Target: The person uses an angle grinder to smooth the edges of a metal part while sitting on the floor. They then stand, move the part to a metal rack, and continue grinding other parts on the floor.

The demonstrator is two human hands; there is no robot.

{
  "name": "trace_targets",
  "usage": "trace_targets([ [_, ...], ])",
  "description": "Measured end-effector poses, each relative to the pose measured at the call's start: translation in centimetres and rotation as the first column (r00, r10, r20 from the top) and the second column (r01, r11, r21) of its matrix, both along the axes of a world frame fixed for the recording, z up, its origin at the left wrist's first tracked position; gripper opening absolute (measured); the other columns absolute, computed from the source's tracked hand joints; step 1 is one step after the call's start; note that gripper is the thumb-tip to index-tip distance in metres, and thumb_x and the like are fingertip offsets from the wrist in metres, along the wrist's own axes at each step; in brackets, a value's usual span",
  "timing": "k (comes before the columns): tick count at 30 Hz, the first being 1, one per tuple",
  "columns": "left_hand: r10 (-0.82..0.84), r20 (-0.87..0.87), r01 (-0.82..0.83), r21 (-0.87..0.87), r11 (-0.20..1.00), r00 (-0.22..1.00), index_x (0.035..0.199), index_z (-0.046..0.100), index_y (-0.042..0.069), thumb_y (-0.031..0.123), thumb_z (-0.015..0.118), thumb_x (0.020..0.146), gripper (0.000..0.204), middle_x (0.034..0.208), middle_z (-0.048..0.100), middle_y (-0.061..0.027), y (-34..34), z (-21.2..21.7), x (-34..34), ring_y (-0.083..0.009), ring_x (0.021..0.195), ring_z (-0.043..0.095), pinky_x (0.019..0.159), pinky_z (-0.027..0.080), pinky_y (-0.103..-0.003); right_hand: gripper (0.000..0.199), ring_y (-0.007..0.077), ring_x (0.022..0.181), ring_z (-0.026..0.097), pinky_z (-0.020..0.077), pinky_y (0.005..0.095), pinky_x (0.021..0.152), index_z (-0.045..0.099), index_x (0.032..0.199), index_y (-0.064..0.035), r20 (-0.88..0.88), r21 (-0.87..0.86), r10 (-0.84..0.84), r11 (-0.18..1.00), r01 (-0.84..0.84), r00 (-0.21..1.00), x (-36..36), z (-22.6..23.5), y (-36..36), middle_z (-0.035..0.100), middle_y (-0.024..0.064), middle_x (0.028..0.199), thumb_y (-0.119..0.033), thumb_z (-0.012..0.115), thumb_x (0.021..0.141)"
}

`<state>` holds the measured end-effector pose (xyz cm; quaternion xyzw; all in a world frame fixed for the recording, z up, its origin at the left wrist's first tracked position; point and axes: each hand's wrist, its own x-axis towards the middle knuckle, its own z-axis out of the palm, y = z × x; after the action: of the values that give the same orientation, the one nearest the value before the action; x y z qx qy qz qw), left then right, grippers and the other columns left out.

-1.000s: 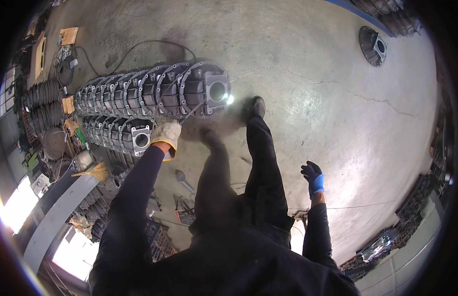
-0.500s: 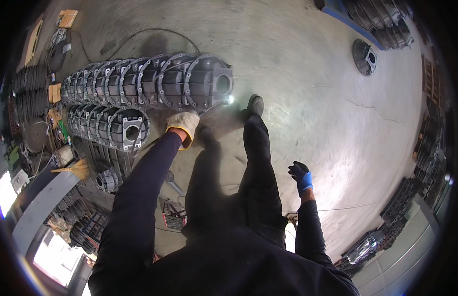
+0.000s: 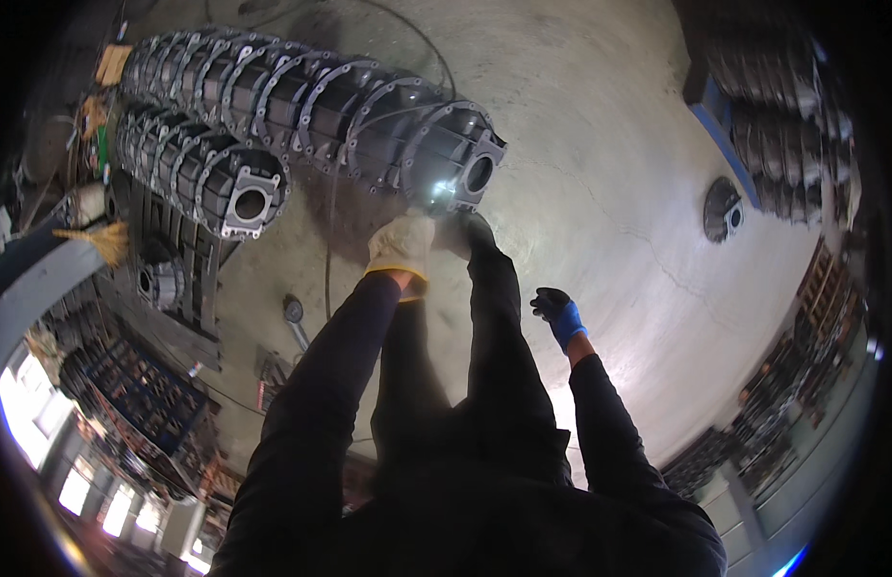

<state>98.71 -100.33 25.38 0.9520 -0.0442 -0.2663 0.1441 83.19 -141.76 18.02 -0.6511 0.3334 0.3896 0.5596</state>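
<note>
Long row of dark-grey ribbed metal housings lies ahead & L at floor level, long axis running upper L down to ctr, near-end squarish flange w/ round hole facing R. L hand, off-white glove w/ yellow cuff, reaches fwd to just below that end, blurred, so can't tell its opening or hold; R hand, blue-&-black glove, is out R, half-curled, nothing seen in it. Housings look dull, w/ bright glare spot nr flange.

Straw broom (bristles fanned) near slatted pallet.
</note>
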Motion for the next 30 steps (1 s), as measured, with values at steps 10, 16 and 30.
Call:
trace_targets([
  [10, 0.854, -0.411, -0.803, -0.596, 0.012, 0.317, 0.137, 0.060, -0.001, 0.017, 0.058, 0.104, 0.038, 0.125, 0.071, -0.0164, 8.1, 1.5, -12.9, -0.0275, 0.112, 0.070, 0.093, 0.057, -0.040, 0.041, 0.0180, 0.092, 0.070, 0.0469, 0.0374, 0.075, 0.069, 0.134, -0.0223, 0.008, 0.084, 0.329, 0.941, -0.328, 0.944, 19.1, -27.4, 6.8, 0.076, 0.0005, 0.118, -0.038, 0.066, 0.096],
  [16, 0.862, -0.467, -0.394, -0.768, -0.505, -0.195, 0.131, 0.062, 0.008, 0.006, 0.060, 0.098, 0.033, 0.110, 0.062, -0.0057, 11.7, 9.2, -21.5, -0.0198, 0.102, 0.064, 0.098, 0.054, -0.038, 0.062, 0.0232, 0.123, 0.062, 0.0444, 0.0448, 0.104, 0.061, 0.147, -0.0208, -0.014, 0.048, -0.120, 0.991, 0.121, 0.993, 24.6, -36.6, 14.7, 0.069, 0.0030, 0.139, -0.059, 0.062, 0.098],
  [30, 0.856, -0.364, 0.206, -0.929, -0.307, -0.367, 0.136, 0.057, 0.009, 0.033, 0.053, 0.110, 0.036, 0.133, 0.061, -0.0066, 22.3, 19.3, -34.5, -0.0212, 0.128, 0.056, 0.120, 0.039, -0.039, 0.089, 0.0289, 0.143, 0.047, 0.0361, 0.0458, 0.121, 0.041, 0.161, -0.0138, -0.058, 0.175, 0.138, 0.976, -0.126, 0.989, 29.4, -16.9, 16.6, 0.047, 0.0087, 0.159, -0.072, 0.053, 0.094],
])
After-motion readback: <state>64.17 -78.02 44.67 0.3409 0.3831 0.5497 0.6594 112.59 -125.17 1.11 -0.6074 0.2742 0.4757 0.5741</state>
